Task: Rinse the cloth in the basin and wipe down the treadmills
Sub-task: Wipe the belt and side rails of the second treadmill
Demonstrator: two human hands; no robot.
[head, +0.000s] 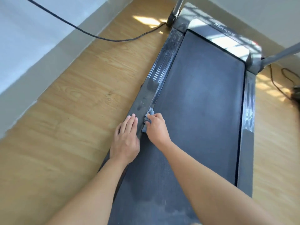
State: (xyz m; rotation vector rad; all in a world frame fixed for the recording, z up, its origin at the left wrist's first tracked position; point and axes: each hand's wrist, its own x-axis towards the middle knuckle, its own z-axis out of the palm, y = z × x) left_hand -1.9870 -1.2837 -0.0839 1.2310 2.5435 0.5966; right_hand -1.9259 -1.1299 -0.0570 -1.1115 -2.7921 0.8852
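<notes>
A: What's nearest?

B: Two bare forearms reach in from the bottom edge. The left hand lies flat on the outer edge of the treadmill, on its left rail. Its fingers are straight and together and hold nothing.

A: And the right hand?

B: It is just beside the left, a little further in. Its fingers are curled round a small grey-blue cloth and press it down.

A: Where exactly is the cloth?

B: It is on the seam where the left rail meets the belt, bunched up. Bits of it show ahead of the knuckles and below the hand.

A: How does the rail look beyond it?

B: There are a few darker patches just past the cloth, then ribbed strips with pale, dusty marks further up.

A: And further away?

B: The dark belt runs up to a glossy cover that reflects window light. Two grey posts rise from its corners. The wooden floor lies on both sides. A black cable loops over the floor at the left to the treadmill's front corner. Beyond that is a pale wall.
</notes>
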